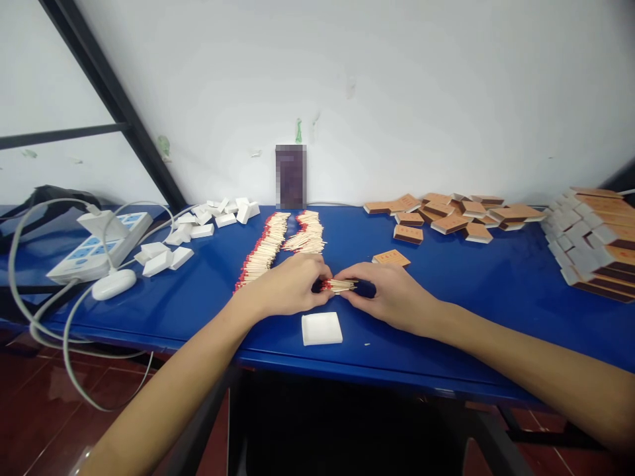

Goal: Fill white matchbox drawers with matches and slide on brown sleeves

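Note:
Between my two hands lies a small bundle of red-tipped matches (339, 285) on the blue table. The fingers of my left hand (295, 284) are closed on its red-headed end, and those of my right hand (389, 291) close round the bare-stick end. Just in front of them sits a white matchbox tray (322, 329); its inside looks bare. Behind my right hand lies one orange matchbox sleeve (391, 258). Past my left hand stretch a long row of matches (262, 251) with heads to the left and a shorter, looser pile of matches (307, 233).
White matchbox trays (201, 221) are heaped at the back left, orange matchbox sleeves (449, 213) at the back right. Matchboxes are stacked (595, 241) at the far right. A power strip (102, 248) with looping white cables takes up the left. A dark upright object (291, 177) leans on the wall.

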Available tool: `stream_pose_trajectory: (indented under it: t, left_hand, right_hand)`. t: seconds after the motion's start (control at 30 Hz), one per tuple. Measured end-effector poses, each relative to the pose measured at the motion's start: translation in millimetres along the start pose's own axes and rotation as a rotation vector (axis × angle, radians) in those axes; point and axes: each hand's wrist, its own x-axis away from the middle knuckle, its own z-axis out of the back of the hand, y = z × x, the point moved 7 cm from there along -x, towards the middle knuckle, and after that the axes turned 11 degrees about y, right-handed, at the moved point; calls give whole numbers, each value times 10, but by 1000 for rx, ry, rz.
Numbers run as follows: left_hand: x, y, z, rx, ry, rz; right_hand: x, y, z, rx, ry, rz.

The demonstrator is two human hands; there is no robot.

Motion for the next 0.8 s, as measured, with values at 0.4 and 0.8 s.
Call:
stream_pose_trajectory:
  t: [0.4,0.8]
  left_hand:
    - [-6,13,16,16,-12,64]
    - [56,-57,69,67,-3,128]
  right_hand:
    - [-20,-16,-23,-30,25,8]
    - [-71,-89,-55,-86,60,79]
